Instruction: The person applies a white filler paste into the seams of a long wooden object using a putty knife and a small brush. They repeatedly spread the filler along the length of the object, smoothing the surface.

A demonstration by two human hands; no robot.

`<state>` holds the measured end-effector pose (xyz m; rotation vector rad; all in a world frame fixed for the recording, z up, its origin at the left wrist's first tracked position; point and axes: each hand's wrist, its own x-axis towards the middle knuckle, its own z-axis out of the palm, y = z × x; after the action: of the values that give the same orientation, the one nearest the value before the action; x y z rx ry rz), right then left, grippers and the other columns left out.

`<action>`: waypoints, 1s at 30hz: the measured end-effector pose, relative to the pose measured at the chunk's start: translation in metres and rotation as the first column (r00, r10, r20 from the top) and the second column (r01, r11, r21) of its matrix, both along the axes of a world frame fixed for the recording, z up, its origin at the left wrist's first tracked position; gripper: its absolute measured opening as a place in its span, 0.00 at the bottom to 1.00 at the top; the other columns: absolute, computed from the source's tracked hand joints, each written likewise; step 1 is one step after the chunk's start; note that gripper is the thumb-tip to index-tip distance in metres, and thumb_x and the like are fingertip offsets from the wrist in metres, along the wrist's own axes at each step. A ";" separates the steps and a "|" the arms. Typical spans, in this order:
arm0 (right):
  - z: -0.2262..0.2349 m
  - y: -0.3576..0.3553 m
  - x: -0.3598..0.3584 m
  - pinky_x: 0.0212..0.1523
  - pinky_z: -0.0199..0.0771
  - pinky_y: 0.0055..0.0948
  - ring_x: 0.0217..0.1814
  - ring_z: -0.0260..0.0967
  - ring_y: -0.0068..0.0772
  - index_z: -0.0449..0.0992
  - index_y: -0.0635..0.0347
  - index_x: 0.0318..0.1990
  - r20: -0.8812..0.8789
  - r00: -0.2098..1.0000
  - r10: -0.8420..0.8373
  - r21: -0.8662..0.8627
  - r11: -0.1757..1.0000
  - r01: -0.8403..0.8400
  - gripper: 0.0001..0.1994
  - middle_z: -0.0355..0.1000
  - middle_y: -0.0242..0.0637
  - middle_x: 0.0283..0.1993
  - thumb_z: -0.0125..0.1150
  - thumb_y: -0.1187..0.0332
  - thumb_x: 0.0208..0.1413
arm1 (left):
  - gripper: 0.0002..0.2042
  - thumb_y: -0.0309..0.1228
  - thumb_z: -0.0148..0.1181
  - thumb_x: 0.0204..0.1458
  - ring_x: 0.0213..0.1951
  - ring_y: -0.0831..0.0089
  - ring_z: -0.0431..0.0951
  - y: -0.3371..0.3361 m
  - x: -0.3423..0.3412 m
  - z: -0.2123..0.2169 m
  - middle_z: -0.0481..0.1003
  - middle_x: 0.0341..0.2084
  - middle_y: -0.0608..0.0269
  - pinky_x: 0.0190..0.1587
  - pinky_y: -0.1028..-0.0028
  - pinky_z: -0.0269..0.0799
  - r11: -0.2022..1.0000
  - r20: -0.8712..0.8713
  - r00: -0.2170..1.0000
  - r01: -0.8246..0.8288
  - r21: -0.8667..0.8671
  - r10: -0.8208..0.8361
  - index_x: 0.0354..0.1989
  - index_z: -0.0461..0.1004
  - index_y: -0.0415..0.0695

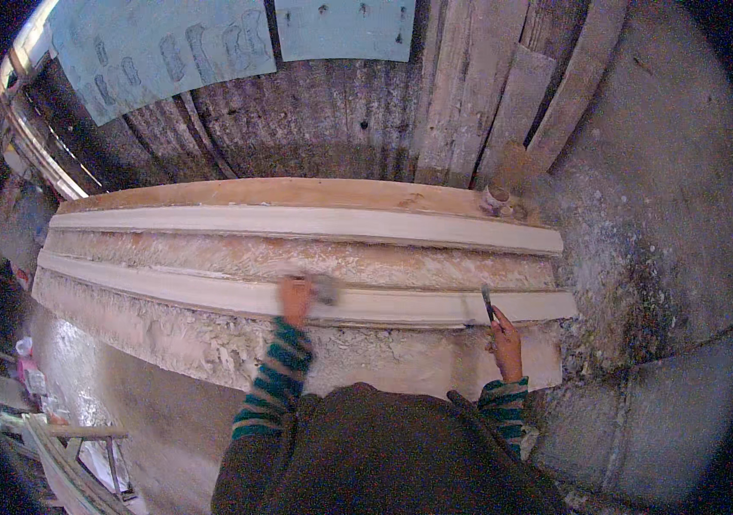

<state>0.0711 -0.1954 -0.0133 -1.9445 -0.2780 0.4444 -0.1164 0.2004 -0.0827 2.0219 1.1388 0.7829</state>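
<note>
Two long white moulding strips lie side by side across a plaster-smeared bench (237,343): a near strip (366,307) and a far strip (315,221). My left hand (296,300), smeared by motion, is over the middle of the near strip. It is closed on a greyish flat tool (323,290), too blurred to name exactly. Toward the right end of that strip, my right hand (506,345) grips a narrow putty knife (488,302) by its dark handle, blade pointing away from me. Part of each tool's handle is hidden by fingers.
Small containers (497,201) stand at the bench's far right corner. Corrugated sheeting (315,120) and upright wooden boards (469,94) rise behind. White debris is scattered over the floor (615,249) at right. A wooden frame (83,446) stands at lower left.
</note>
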 end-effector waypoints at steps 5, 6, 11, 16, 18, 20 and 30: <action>-0.002 0.003 0.003 0.20 0.63 0.20 0.22 0.59 0.20 0.63 0.47 0.59 -0.004 0.997 0.072 -0.063 0.995 -0.072 0.21 0.62 0.27 0.24 0.48 0.69 0.57 | 0.16 0.40 0.54 0.51 0.35 0.53 0.73 0.061 -0.091 0.053 0.73 0.33 0.47 0.37 0.61 0.68 0.931 0.064 0.971 -0.241 0.273 0.232 0.37 0.69 0.37; -0.007 0.003 0.004 0.20 0.63 0.20 0.21 0.58 0.20 0.63 0.47 0.59 0.005 0.997 0.083 -0.063 0.995 -0.083 0.21 0.62 0.27 0.24 0.48 0.69 0.57 | 0.17 0.41 0.53 0.52 0.35 0.54 0.73 0.057 -0.085 0.064 0.73 0.33 0.46 0.37 0.62 0.68 0.944 0.120 0.977 -0.200 0.261 0.174 0.37 0.69 0.36; -0.018 0.011 -0.003 0.26 0.70 0.21 0.28 0.62 0.19 0.61 0.47 0.60 0.009 0.988 0.156 0.025 0.987 -0.156 0.21 0.64 0.31 0.29 0.48 0.66 0.58 | 0.07 0.29 0.54 0.49 0.33 0.63 0.73 -0.025 0.021 0.058 0.75 0.25 0.58 0.37 0.62 0.68 0.996 -0.185 0.981 0.047 -0.070 -0.059 0.32 0.74 0.39; -0.013 0.009 -0.001 0.26 0.70 0.22 0.29 0.63 0.20 0.60 0.45 0.61 -0.060 0.984 0.170 0.021 0.985 -0.169 0.21 0.65 0.31 0.30 0.48 0.65 0.58 | 0.16 0.40 0.59 0.49 0.20 0.71 0.74 -0.171 0.130 0.060 0.74 0.22 0.55 0.22 0.72 0.71 0.847 0.314 0.878 0.449 -0.284 -0.360 0.30 0.71 0.36; -0.014 -0.004 0.000 0.26 0.70 0.22 0.29 0.63 0.20 0.60 0.45 0.61 -0.035 0.986 0.160 -0.006 0.987 -0.161 0.21 0.65 0.31 0.30 0.48 0.64 0.59 | 0.13 0.37 0.58 0.49 0.20 0.73 0.74 -0.177 0.142 0.043 0.72 0.21 0.59 0.20 0.74 0.70 0.819 0.266 0.910 0.404 -0.406 -0.317 0.29 0.70 0.37; -0.015 -0.021 0.001 0.26 0.70 0.22 0.29 0.63 0.20 0.60 0.45 0.61 -0.029 0.991 0.133 -0.039 0.990 -0.134 0.21 0.65 0.31 0.30 0.48 0.64 0.59 | 0.11 0.35 0.58 0.50 0.19 0.73 0.73 -0.161 0.140 0.018 0.71 0.19 0.62 0.19 0.75 0.70 0.784 0.295 0.924 0.367 -0.500 -0.245 0.29 0.70 0.37; -0.067 -0.090 0.014 0.27 0.72 0.21 0.31 0.62 0.19 0.59 0.42 0.61 -0.001 1.000 0.031 -0.139 0.990 -0.031 0.24 0.65 0.30 0.32 0.48 0.69 0.57 | 0.17 0.37 0.53 0.48 0.32 0.45 0.73 0.074 -0.089 0.031 0.73 0.29 0.43 0.37 0.56 0.69 0.845 -0.028 0.952 -0.257 0.470 0.305 0.39 0.68 0.35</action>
<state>0.0848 -0.2857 -0.0807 -2.0791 -0.2851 0.4946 -0.2049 0.2747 -0.0513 2.3287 1.4374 1.2074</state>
